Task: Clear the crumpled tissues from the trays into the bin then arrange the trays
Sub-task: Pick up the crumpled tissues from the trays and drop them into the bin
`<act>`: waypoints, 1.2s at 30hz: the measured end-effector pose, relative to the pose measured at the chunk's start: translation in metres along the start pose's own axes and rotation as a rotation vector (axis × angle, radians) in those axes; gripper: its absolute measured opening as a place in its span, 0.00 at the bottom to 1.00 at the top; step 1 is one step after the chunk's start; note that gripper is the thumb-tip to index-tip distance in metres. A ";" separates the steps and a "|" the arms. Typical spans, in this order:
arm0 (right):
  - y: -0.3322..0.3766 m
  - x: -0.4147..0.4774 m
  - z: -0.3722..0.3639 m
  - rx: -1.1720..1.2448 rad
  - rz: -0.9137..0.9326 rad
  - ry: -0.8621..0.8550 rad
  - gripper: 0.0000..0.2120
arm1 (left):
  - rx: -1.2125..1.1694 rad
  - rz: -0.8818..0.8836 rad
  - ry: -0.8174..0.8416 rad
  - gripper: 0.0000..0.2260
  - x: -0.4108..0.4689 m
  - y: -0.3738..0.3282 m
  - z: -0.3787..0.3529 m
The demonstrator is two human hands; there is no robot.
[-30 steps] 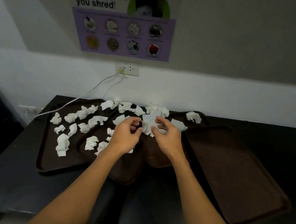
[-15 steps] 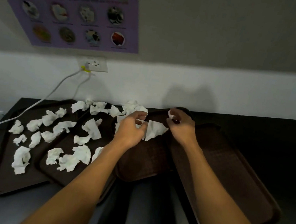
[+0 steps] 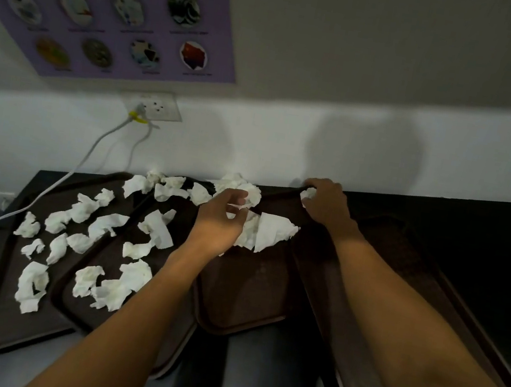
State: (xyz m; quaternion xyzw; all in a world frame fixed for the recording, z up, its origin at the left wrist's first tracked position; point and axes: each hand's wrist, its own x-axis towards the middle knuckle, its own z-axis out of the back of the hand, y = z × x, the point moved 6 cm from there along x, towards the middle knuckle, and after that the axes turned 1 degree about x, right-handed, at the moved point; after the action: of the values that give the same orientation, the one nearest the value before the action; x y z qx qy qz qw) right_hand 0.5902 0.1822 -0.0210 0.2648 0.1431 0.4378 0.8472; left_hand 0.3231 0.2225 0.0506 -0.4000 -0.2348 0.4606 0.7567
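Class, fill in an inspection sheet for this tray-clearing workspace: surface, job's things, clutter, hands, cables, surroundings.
Surface: dark counter, set against the wall.
Job's things: four brown trays, overlapping; crumpled tissues strewn over the left two and along the back; bin not in view.
Clutter: nothing seen.
Hands: left hand holds a tissue bunch; right hand grips a small tissue at the far tray edge.
Cables: white cable runs from the wall socket down past the counter's left end.
Surroundings: purple poster above the socket.
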 end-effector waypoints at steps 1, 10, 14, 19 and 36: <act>-0.002 0.004 -0.004 -0.011 -0.008 0.014 0.18 | -0.002 0.003 -0.007 0.12 0.001 0.003 0.001; -0.014 0.008 -0.025 -0.009 -0.021 0.023 0.16 | 0.003 0.000 0.018 0.12 0.008 0.014 -0.007; -0.010 -0.004 -0.013 0.127 0.012 -0.125 0.15 | 0.080 -0.089 0.108 0.15 0.014 0.010 -0.029; 0.000 -0.025 0.013 0.281 0.076 -0.275 0.12 | 0.296 -0.267 0.281 0.18 0.027 0.002 -0.072; -0.009 -0.057 0.025 0.369 0.012 -0.240 0.13 | 0.590 -0.400 0.176 0.10 0.043 0.012 -0.096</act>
State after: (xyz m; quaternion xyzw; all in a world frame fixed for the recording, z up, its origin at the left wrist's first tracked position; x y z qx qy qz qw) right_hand 0.5757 0.1235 -0.0055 0.4664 0.1171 0.3746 0.7927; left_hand 0.4066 0.2261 -0.0144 -0.1492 -0.0993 0.3153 0.9319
